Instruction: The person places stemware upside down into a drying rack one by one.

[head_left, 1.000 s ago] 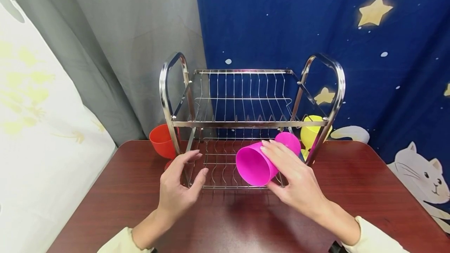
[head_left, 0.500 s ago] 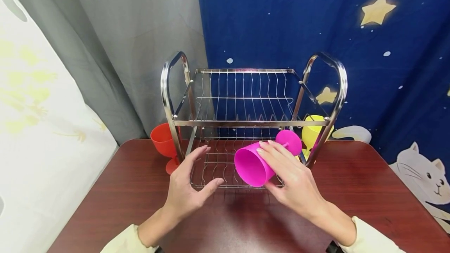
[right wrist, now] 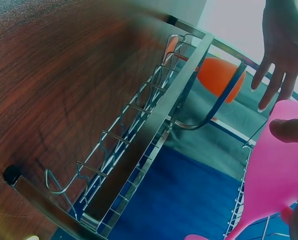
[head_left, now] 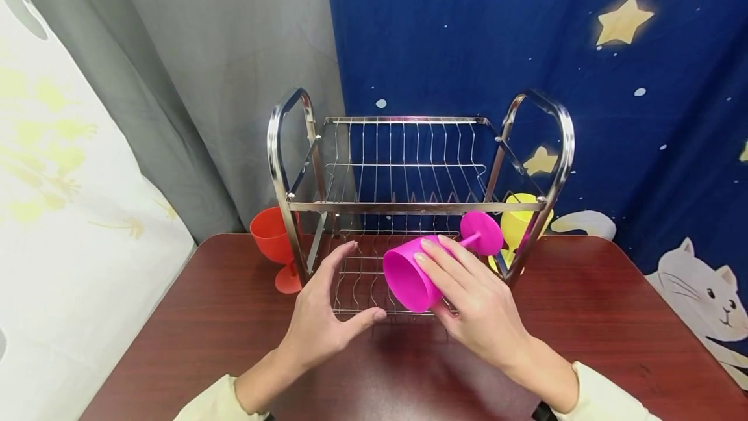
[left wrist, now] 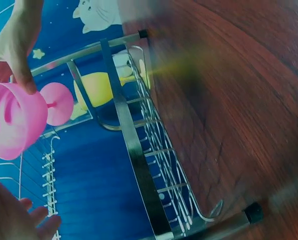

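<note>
My right hand point(head_left: 482, 307) grips a pink plastic goblet point(head_left: 409, 276) round its bowl, in front of the metal dish rack point(head_left: 403, 207). The goblet lies tilted, its mouth toward me and to the left, its round foot point(head_left: 482, 232) up at the right. To the left of the mouth is my left hand point(head_left: 321, 317), thumb and fingers spread apart, touching nothing. In the left wrist view the bowl point(left wrist: 18, 120) shows its mouth, and the left fingers point(left wrist: 38, 216) are apart from it. The right wrist view has the right thumb point(right wrist: 289, 130) on the bowl.
A red goblet point(head_left: 271, 236) stands upright beside the rack's left leg. At the rack's right leg a yellow goblet point(head_left: 517, 223) stands, partly hidden by the leg. The two-tier rack stands on a dark red wooden table point(head_left: 193, 336), with curtains point(head_left: 467, 31) behind.
My left hand has moved right, toward the goblet, its thumb spreading wider from the fingers. The right hand has shifted the goblet slightly left, and its foot has risen a little.
</note>
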{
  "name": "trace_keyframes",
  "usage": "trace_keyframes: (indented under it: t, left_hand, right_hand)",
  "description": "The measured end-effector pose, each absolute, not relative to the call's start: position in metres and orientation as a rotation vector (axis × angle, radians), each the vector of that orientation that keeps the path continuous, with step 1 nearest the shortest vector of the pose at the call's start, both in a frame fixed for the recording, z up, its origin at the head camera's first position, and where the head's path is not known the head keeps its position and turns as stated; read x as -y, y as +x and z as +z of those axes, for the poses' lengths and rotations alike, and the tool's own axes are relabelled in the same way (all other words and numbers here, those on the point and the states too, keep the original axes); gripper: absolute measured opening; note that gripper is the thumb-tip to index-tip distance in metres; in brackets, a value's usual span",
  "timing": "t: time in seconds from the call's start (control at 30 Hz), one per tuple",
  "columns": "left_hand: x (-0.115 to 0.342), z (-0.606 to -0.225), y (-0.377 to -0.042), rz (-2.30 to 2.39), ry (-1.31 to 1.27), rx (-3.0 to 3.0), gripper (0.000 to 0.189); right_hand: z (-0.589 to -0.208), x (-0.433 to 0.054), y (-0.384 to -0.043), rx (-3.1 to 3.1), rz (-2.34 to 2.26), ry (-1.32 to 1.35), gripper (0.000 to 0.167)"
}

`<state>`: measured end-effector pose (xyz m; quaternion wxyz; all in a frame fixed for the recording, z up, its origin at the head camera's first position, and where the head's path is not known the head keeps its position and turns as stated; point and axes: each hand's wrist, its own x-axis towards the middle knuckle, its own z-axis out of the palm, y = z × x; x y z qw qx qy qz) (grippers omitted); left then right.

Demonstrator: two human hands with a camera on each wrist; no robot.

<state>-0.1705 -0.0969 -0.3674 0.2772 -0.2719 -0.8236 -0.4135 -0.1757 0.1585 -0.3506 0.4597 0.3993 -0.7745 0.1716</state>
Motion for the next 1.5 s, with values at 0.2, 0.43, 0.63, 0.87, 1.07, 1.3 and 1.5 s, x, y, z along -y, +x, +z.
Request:
trace_keyframes:
  t: [0.2, 0.43, 0.63, 0.87, 1.07, 1.3, 1.5]
  left_hand:
    - [0.092, -0.364, -0.167, -1.265, -0.682, 2.282, 0.094]
    - [0.087, -0.36, -0.164, -1.635, -0.626, 2.289, 0.083]
    - [0.082, -0.356, -0.163, -1.963, -0.594, 2.248, 0.077]
    - [0.076, -0.352, -0.16, -2.154, -0.594, 2.193, 0.077]
    - [0.074, -0.352, -0.159, -2.16, -0.534, 2.2, 0.073]
    - [0.07, -0.354, -0.159, -2.308, -0.41, 2.149, 0.061]
    - [0.066, -0.352, -0.159, -2.492, -0.346, 2.043, 0.052]
  right_hand:
    - [-0.352, -0.155, -0.176, 1.886, 0.331, 0.981, 0.054]
    - [-0.353, -0.151, -0.174, 1.87, 0.263, 0.976, 0.042]
    - [-0.354, -0.146, -0.174, 1.837, 0.244, 0.953, 0.039]
    - [-0.356, -0.139, -0.171, 1.846, 0.228, 0.946, 0.039]
    - [-0.351, -0.133, -0.166, 1.777, 0.182, 0.948, 0.035]
    - [-0.354, -0.13, -0.164, 1.771, 0.14, 0.964, 0.038]
    - [-0.356, -0.131, -0.163, 1.777, 0.097, 0.978, 0.039]
